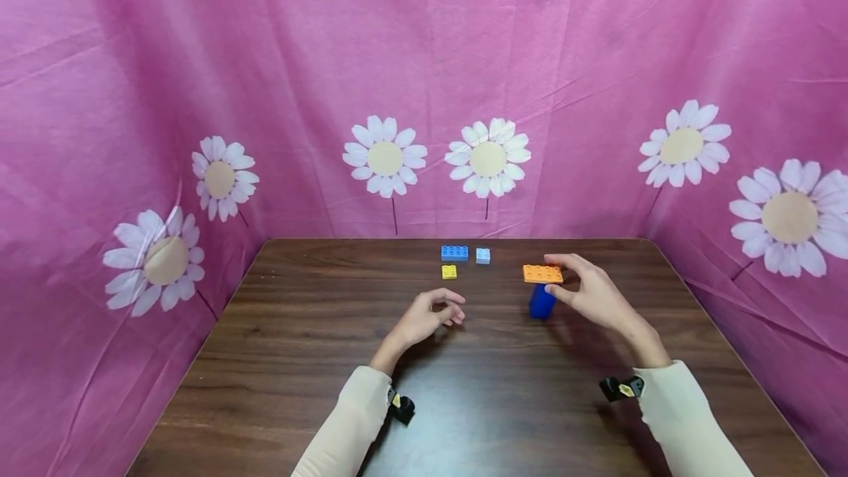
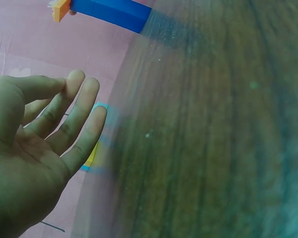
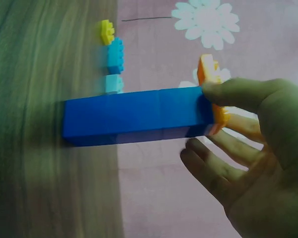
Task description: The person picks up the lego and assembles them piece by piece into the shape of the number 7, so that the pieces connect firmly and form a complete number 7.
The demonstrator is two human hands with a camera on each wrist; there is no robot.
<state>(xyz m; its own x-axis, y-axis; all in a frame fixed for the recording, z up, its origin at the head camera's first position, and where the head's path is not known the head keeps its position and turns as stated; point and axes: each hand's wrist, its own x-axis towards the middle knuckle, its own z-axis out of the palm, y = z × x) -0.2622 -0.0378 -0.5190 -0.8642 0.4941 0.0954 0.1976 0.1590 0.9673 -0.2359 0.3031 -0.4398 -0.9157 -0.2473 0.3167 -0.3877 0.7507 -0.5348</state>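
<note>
At the right of the head view stands a tall dark blue block tower (image 1: 542, 304), upright on the table. An orange toy brick (image 1: 542, 274) with studs lies flat across its top, overhanging the sides. My right hand (image 1: 596, 300) pinches the orange brick at its right end. In the right wrist view the thumb (image 3: 238, 94) is on the brick, near the top of the blue tower (image 3: 134, 116). My left hand (image 1: 424, 317) hovers left of the tower, fingers loosely bent and holding nothing. The left wrist view shows its palm (image 2: 35, 163) facing the camera.
Toward the table's back edge sit a blue brick (image 1: 454, 253), a light blue brick (image 1: 483, 256) and a yellow brick (image 1: 449, 271). A pink cloth (image 1: 424, 57) with daisies surrounds the brown wooden table (image 1: 278, 359) at the back and sides.
</note>
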